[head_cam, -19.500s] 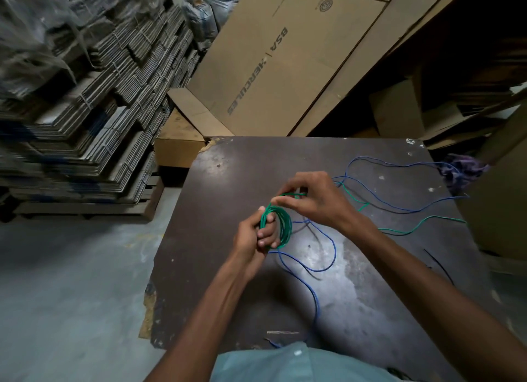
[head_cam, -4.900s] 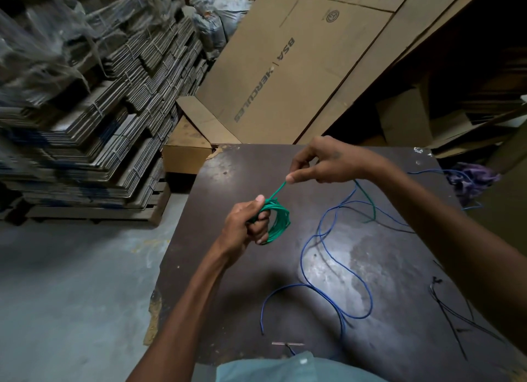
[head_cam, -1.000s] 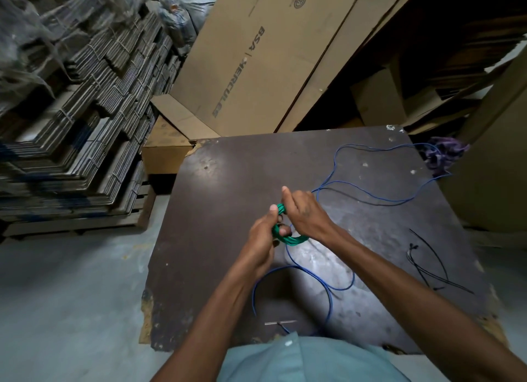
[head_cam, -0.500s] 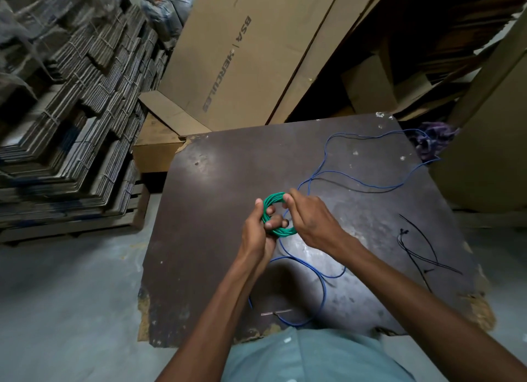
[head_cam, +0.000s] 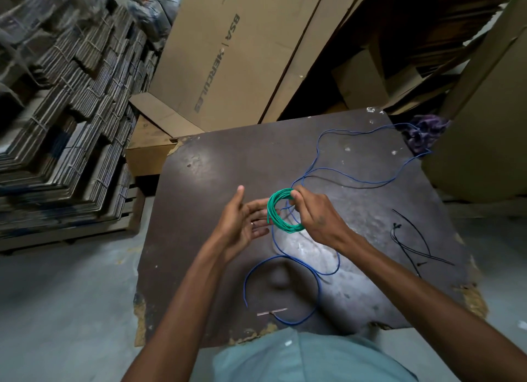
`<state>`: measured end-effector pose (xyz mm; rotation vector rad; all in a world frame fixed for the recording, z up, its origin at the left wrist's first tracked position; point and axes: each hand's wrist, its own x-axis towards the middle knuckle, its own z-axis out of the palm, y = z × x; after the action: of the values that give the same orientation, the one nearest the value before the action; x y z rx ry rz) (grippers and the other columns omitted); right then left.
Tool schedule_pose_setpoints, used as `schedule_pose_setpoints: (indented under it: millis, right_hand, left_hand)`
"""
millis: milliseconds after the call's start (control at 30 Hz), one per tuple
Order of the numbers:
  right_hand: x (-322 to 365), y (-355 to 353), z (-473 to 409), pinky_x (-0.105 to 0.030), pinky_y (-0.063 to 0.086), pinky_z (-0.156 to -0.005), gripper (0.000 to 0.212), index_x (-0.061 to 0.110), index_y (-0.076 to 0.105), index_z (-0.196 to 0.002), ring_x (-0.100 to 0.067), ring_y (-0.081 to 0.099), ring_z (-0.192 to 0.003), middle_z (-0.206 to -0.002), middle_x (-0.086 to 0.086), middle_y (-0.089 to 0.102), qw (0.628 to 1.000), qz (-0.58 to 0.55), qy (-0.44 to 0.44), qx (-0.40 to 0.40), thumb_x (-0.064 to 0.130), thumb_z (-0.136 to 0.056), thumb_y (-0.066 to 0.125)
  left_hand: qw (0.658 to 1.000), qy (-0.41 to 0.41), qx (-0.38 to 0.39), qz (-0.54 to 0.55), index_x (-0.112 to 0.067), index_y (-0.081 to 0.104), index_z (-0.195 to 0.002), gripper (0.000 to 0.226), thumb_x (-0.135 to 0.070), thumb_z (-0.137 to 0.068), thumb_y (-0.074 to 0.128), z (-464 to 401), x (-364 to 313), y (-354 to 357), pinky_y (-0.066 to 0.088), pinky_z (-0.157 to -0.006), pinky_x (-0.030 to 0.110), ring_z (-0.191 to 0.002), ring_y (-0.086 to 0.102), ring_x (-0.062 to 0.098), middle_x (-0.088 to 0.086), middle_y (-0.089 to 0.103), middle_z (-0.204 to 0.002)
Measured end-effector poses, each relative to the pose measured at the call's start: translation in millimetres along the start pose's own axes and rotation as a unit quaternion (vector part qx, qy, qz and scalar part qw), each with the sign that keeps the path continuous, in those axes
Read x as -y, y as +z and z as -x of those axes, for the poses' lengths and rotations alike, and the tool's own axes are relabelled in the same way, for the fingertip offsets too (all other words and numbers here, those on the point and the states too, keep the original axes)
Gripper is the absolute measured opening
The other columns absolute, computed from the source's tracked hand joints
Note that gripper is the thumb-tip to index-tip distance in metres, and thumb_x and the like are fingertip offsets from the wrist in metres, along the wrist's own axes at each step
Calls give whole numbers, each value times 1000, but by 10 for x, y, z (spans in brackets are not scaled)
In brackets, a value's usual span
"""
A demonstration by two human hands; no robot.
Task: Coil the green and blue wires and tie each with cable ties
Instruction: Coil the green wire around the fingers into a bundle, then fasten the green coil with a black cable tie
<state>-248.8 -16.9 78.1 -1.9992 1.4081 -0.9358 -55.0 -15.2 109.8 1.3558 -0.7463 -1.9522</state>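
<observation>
The green wire (head_cam: pixel 278 213) is wound into a small round coil, held above the middle of the dark table (head_cam: pixel 216 176). My right hand (head_cam: pixel 315 214) grips the coil's right side with curled fingers. My left hand (head_cam: pixel 242 224) is beside the coil on the left, palm up with fingers spread and straight, holding nothing. The blue wire (head_cam: pixel 319 270) lies loose on the table, looping from the near edge up to the far right corner. Black cable ties (head_cam: pixel 410 242) lie on the table's right side.
Large cardboard sheets (head_cam: pixel 228 53) lean behind the table. Stacks of flattened cartons (head_cam: pixel 65 110) fill the left. A purple cloth (head_cam: pixel 425 130) sits at the far right corner. A small metal strip (head_cam: pixel 271 312) lies near the front edge. Grey concrete floor (head_cam: pixel 62 310) lies to the left.
My left hand has let go of the green coil and opened, palm up. My right hand now holds the coil alone, slightly to the right.
</observation>
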Motion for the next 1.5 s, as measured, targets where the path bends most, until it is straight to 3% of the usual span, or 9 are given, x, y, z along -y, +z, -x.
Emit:
schedule_pose_setpoints:
  millis: [167,300,467,733,867,933,1033,1300,1500]
  right_hand:
    - [-96,-48,-31,-34,32,-58,45,4,56,-95,-20,48,-57,-71,-5,61,999,31,-21,2,36,-106,28]
    - [-213,-31,18,-42,42,-59,40,6,54,-95,-30,57,-62,-76,-12,65,998,68,-7,-9,36,-106,29]
    - [-327,114,172,-41,43,-55,43,10,50,-96,-36,64,-67,-80,-15,66,995,77,38,-54,42,-104,23]
    - [-525,140,519,-37,44,-65,41,11,61,-96,-20,56,-66,-75,-3,65,988,-62,144,16,37,-107,32]
    - [-720,21,597,-34,51,-79,55,19,70,-100,-16,67,-82,-87,0,72,963,-111,244,27,55,-105,29]
    - [-917,-117,622,-37,54,-77,56,15,73,-101,-22,68,-79,-83,-2,72,959,-76,271,-43,55,-100,34]
    - [-1347,-475,737,-37,55,-77,24,10,74,-91,-28,70,-80,-84,-9,75,943,29,309,-122,28,-95,59]
    - [-2132,-1200,1081,-37,58,-81,16,16,76,-86,-33,72,-90,-88,-13,77,882,161,436,-77,19,-73,69]
    - [-2334,-1307,1075,-42,59,-79,19,10,72,-93,-39,70,-94,-98,-22,72,876,204,435,-45,15,-75,70]
  left_hand:
    - [985,-37,68,-155,-20,68,-108,69,-68,-94,19,-84,-106,128,43,-84,36,-96,64,16,3,72,-100]
    - [996,-34,83,-18,-21,56,-85,40,-48,-101,32,-213,108,291,41,-89,40,-81,68,15,-1,63,-77]
    - [994,16,10,109,-11,47,-75,40,-34,-104,33,-422,363,520,47,-73,37,-53,57,21,1,41,-50]
    - [996,21,-76,32,-10,42,-68,42,-30,-105,34,-646,802,554,38,-53,27,-35,44,11,-5,35,-39]
    - [996,23,-81,2,-12,39,-67,42,-28,-105,33,-698,954,629,37,-46,22,-35,43,10,-7,35,-38]
    - [997,23,-76,-3,-12,39,-67,42,-27,-106,32,-708,999,684,35,-49,24,-34,43,9,-8,34,-37]
    - [998,17,-60,-5,-12,40,-68,42,-27,-106,32,-725,1062,726,32,-56,29,-36,43,9,-9,34,-39]
    - [997,19,-63,-30,-13,40,-69,41,-28,-106,32,-880,1227,943,35,-55,28,-41,48,10,-9,37,-41]
    - [998,16,-56,-13,-11,41,-69,42,-27,-106,30,-969,1257,1186,35,-56,28,-38,46,9,-8,36,-39]
